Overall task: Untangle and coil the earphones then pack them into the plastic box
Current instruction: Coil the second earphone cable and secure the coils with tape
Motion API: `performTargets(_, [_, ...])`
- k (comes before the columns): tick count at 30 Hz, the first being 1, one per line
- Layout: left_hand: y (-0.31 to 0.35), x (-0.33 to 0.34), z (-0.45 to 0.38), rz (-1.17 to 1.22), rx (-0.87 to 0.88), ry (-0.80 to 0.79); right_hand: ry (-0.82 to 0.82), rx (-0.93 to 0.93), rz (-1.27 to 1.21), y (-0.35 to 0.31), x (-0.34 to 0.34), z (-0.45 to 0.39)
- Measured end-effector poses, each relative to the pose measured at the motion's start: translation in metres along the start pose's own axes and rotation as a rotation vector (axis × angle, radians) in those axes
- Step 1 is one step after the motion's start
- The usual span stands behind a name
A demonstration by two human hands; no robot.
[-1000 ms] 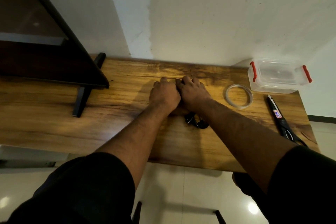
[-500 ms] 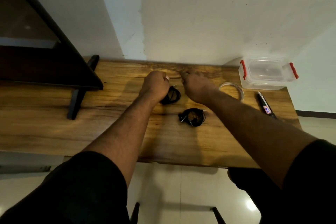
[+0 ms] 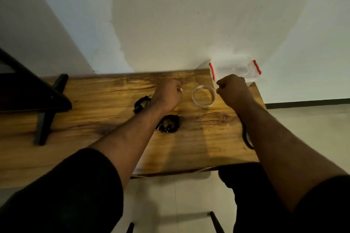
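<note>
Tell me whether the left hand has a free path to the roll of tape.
Probably yes. The left hand sits just beside the tape roll, with only bare table between them.

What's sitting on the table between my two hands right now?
In the head view, the clear tape roll lies flat on the wooden table between the left hand and the right hand, touching neither.
</note>
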State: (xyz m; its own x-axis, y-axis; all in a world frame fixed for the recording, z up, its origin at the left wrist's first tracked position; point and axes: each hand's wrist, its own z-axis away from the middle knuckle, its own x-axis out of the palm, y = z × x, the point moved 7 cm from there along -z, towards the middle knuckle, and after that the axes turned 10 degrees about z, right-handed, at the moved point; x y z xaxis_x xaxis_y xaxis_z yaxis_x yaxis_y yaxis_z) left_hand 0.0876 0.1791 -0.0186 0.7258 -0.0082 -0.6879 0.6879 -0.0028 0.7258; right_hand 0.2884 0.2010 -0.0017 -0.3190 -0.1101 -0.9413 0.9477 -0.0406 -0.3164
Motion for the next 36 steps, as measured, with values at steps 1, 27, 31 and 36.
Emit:
performTargets(1, [0.002,0.007,-0.007,0.007,-0.028,0.003,-0.01,0.029,0.006,0.005,0.007,-0.005])
performTargets(27, [-0.017,-0.083,0.143,0.984,-0.474,0.198,0.037,-0.395,-0.19,-0.093,-0.017,0.077])
performTargets(31, [-0.018,-0.074,0.154,1.157,-0.533,-0.031,0.061,-0.444,-0.323,-0.112,-0.031,0.12])
performTargets(36, [-0.005,-0.075,0.143,1.19,-0.467,-0.193,0.111,-0.514,-0.334,-0.114,-0.026,0.115])
